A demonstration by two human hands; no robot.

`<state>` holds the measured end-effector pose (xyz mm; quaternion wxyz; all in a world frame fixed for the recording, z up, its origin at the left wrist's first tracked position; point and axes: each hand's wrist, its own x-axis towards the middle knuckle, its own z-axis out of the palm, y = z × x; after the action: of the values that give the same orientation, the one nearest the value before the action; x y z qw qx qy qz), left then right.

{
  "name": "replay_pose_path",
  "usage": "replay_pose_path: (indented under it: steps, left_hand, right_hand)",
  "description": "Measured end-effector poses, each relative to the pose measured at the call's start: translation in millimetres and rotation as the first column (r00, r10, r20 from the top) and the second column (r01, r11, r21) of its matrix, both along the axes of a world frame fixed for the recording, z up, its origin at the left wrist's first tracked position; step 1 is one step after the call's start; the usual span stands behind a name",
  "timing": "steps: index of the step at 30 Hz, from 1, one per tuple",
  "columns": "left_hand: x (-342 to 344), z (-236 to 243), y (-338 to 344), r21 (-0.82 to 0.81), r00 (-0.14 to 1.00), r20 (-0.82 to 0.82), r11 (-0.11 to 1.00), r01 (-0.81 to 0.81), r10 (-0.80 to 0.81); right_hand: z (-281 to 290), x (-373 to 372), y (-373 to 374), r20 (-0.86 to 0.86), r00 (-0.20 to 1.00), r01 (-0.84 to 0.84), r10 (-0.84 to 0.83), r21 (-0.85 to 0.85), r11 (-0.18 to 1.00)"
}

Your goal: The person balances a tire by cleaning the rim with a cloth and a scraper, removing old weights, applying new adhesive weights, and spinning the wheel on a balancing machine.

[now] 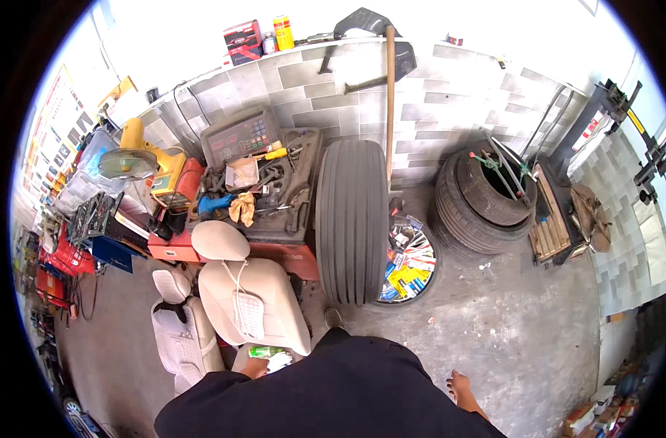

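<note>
My left hand (pixel 254 367) is at the beige car seat (pixel 253 303) below me, beside a green bottle (pixel 262 352) and a crumpled white item (pixel 279 360); its fingers are too small and partly hidden to show whether it grips either. Over on the lower right, my right hand (pixel 458 382) hangs above the concrete floor, fingers loosely bent and apart, holding nothing. A second beige seat (pixel 183 339) stands left of the first. Ahead of me a large upright tire (pixel 351 219) stands beside a red tool cabinet (pixel 174 250). My shoe (pixel 333 317) shows below my dark clothing.
A cluttered tool tray (pixel 293 201), yellow fan (pixel 132 146) and red machines (pixel 64 259) fill the left. Right of the tire lie packets (pixel 407 274) in a round holder, stacked tires (pixel 471 212) and a wooden crate (pixel 548 237). A long pole (pixel 389 109) leans on the tiled wall.
</note>
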<state>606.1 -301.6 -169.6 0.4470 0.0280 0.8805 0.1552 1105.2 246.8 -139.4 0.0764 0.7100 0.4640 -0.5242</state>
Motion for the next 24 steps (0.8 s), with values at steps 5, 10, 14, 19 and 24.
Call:
replay_pose_path:
  steps: [5,10,14,19,24]
  left_hand:
    - [12.2,-12.1,42.7,0.203,0.932,-0.127,0.910,0.361,-0.341]
    - [4.9,42.1,135.1,0.418,0.985,0.129,0.894,-0.161,0.116]
    - [1.0,83.8,148.6,0.366,0.908,0.219,0.833,-0.415,0.357]
    - [8.3,33.8,73.2,0.304,0.993,-0.053,0.946,0.114,-0.102]
    - [27.9,-34.3,-17.4,-0.038,0.632,-0.272,0.664,0.746,-0.726]
  right_hand:
    - [-8.9,-7.6,-5.6,-0.039,0.997,0.063,-0.067,-0.095,0.994]
    - [-9.6,-20.2,-10.6,-0.046,0.998,0.041,-0.043,-0.051,0.998]
    - [-9.8,-23.3,-5.9,-0.060,0.998,0.014,-0.015,-0.027,1.000]
    - [-5.1,-21.9,8.7,-0.083,0.996,-0.037,0.030,-0.095,0.995]
    - [-9.1,-16.7,7.6,-0.071,0.997,-0.036,0.032,-0.059,0.998]
